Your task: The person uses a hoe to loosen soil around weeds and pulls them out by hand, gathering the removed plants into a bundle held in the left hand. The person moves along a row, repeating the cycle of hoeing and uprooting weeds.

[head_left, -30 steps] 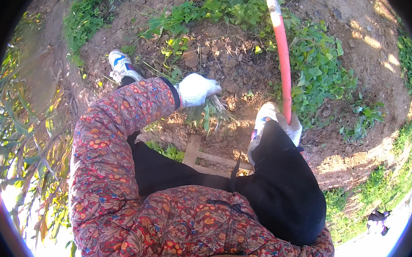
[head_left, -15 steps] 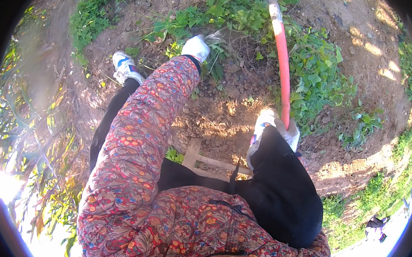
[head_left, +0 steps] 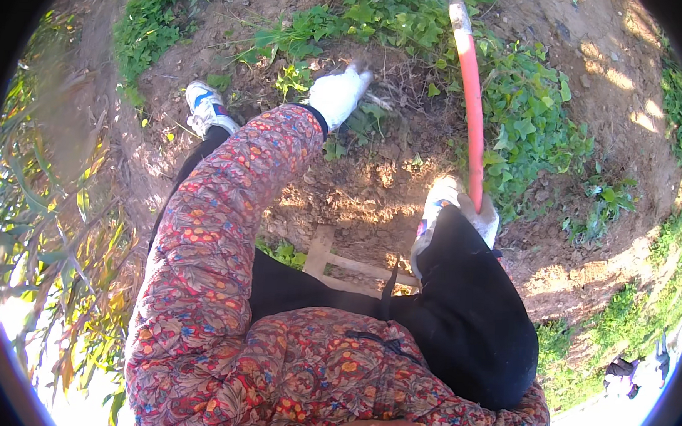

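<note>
Two white gloves show against the brown soil (head_left: pixel 343 178). The right hand (head_left: pixel 487 218), partly behind the black-clad knee (head_left: pixel 471 297), is wrapped around the lower end of a red handle (head_left: pixel 470 104), which slants up beside the leafy vines (head_left: pixel 527 119). That shaft looks stiff and smooth, probably heavier toward its far end — a low grip gives reach, a mid-shaft one better balance. The left hand (head_left: pixel 336 98) is blurred just beside a small tuft of leaves (head_left: pixel 367 123); I can't tell whether its fingers pinch anything. The tuft seems light and limp — best gathered by the stems, since leaves would likely tear.
</note>
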A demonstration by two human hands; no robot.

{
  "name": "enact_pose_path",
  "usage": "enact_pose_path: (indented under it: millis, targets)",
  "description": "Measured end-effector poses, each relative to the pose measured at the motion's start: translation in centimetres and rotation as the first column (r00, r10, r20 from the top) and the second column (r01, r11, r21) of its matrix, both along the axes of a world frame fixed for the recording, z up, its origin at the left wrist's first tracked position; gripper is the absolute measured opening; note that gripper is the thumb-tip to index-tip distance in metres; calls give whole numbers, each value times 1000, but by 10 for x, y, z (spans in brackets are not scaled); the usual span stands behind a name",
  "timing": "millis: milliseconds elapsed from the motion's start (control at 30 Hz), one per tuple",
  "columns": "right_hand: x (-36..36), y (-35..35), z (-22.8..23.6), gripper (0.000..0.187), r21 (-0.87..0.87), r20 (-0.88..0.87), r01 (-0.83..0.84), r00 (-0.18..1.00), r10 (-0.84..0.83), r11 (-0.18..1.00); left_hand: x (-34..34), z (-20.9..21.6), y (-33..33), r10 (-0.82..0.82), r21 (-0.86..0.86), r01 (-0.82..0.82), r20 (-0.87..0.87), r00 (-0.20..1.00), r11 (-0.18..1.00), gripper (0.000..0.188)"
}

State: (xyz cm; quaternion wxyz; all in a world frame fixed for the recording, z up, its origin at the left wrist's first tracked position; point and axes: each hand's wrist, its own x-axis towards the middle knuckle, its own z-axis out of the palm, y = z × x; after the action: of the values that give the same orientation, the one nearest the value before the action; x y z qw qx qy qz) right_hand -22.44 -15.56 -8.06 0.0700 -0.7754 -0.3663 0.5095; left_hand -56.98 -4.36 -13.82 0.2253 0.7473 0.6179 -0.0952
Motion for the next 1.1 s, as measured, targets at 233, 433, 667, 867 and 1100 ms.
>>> enact_pose_path:
  millis: [233, 433, 667, 867, 1100]
  targets:
    - [-1, 0, -2, 38, -7, -24, 48, 999, -48, 999, -3, -37, 14, 613, -116, -630, -153, 775, 768, 31]
    - [1, -1, -5, 38, -21, -69, 50, 996, -51, 999, -56, -57, 8, 625, -346, -557, 124, 771, 755, 62]
    - [3, 2, -6, 38, 28, -13, -33, 999, 34, 999, -66, -40, -13, 563, -462, -377, 379, 734, 803, 52]
    - [16, -1, -6, 39, 72, 44, -154, 987, 152, 985, -18, 39, 3, -11, -386, 113, 257, 966, 916, 52]
    - [21, 38, 3, 38, 212, 298, -597, 793, 531, 773, -67, 3, 1, -196, -228, 170, -93, 976, 959, 43]
